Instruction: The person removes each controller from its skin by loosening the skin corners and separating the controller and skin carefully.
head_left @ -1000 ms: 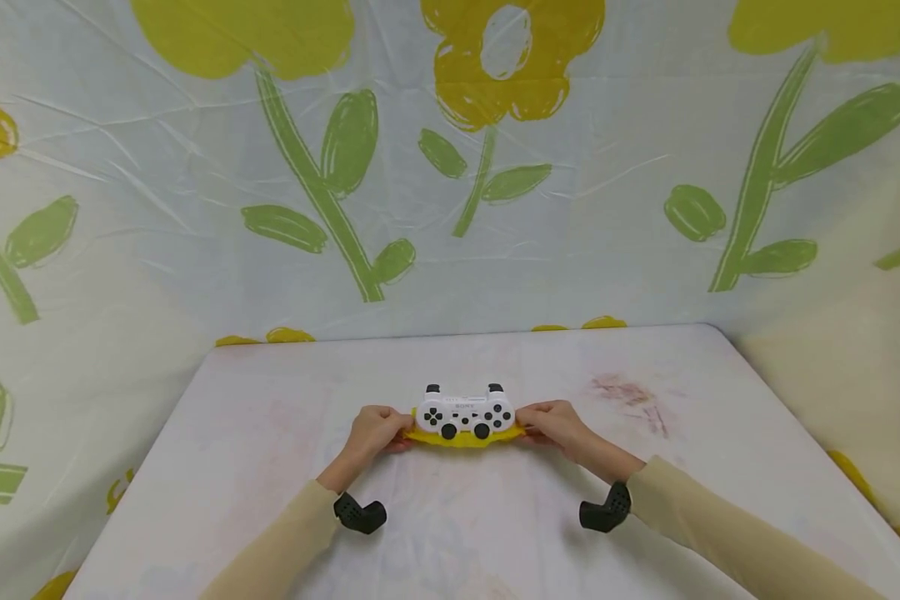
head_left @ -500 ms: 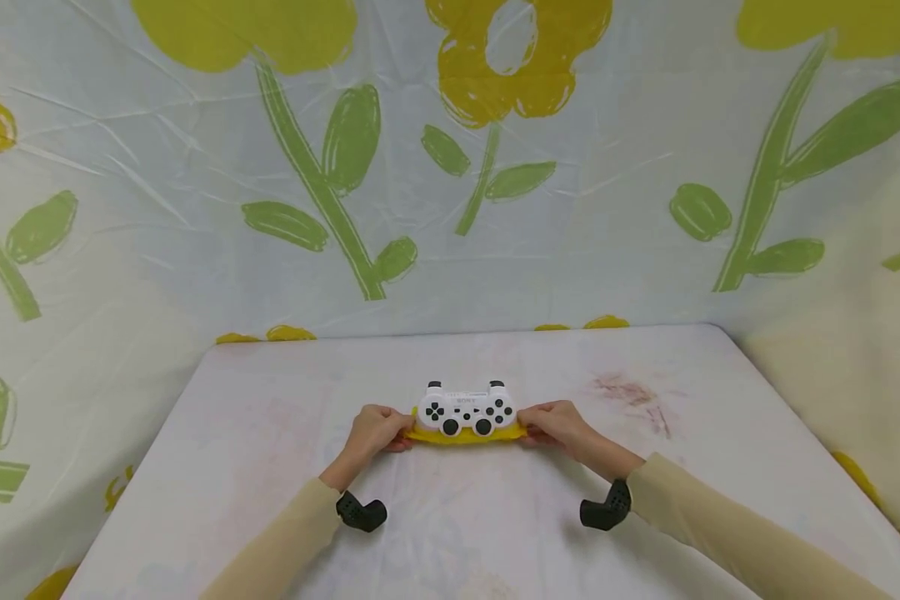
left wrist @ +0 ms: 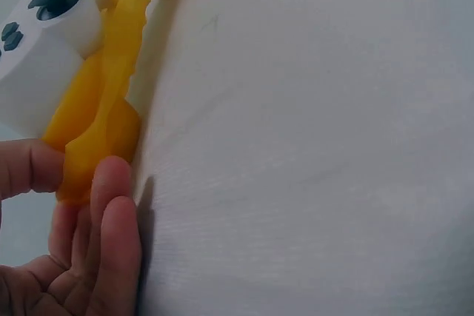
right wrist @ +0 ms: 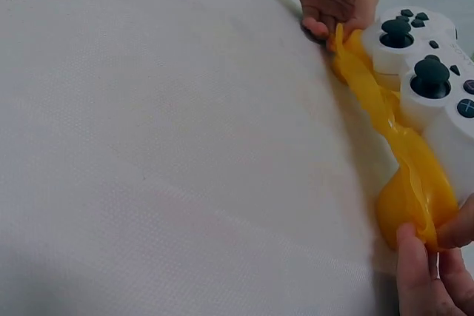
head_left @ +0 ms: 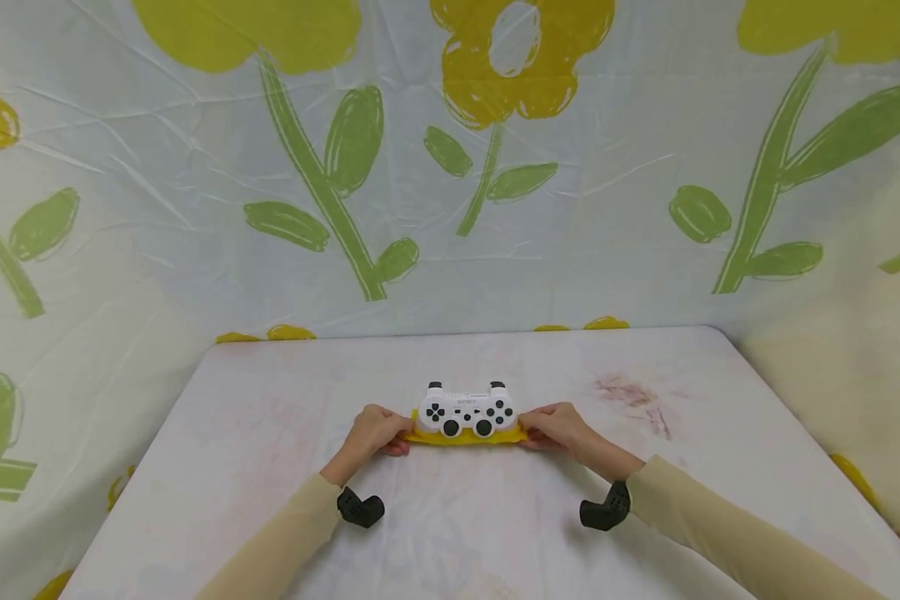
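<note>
White game controller [head_left: 467, 409] mid-table [head_left: 270, 433] atop yellow rubbery cover [head_left: 465, 436], cover mostly hidden beneath it, left hand [head_left: 375, 431] pinching one end, right hand [head_left: 558, 427] pinching the other, fingertips cropped in wrist views.

A white table [head_left: 255, 433] with faint reddish stains stands against sheeting [head_left: 607, 192] printed with yellow flowers and green leaves.

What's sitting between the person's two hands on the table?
A white game controller resting in a yellow silicone cover, which both hands pinch at its ends; the head view shows it.
</note>
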`<state>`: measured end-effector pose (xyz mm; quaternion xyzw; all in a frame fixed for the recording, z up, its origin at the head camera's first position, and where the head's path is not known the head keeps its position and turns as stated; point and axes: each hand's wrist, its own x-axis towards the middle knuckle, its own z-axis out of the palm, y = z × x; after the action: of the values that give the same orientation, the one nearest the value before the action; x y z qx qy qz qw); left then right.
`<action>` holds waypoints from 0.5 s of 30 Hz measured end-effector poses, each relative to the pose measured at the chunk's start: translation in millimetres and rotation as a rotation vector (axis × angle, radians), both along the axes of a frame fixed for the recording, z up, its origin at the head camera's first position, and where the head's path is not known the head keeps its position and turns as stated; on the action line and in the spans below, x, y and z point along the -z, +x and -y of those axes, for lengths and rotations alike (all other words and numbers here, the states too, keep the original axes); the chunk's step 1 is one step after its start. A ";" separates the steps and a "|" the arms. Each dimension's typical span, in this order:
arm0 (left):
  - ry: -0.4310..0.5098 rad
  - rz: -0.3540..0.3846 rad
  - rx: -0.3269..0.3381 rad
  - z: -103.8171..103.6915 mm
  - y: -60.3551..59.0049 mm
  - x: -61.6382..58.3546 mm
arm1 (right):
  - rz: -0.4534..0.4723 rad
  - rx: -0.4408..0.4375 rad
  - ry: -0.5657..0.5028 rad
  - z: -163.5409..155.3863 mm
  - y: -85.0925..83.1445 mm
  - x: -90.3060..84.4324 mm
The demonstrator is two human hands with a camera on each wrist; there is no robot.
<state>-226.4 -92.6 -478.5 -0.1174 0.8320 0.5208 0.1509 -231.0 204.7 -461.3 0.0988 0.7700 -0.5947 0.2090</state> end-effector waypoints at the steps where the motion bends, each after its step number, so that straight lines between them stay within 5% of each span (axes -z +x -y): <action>1: -0.009 0.004 0.004 0.0 0.1 -0.6 | 0.003 -0.007 0.002 -0.5 0.7 0.1; 15: -0.052 0.061 0.077 7.2 -4.5 -6.0 | -0.017 -0.011 0.150 -0.3 -3.2 7.3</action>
<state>-230.8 -99.8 -472.6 -0.1050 0.8441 0.4890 0.1932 -234.2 205.1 -468.6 0.1050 0.8148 -0.5348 0.1977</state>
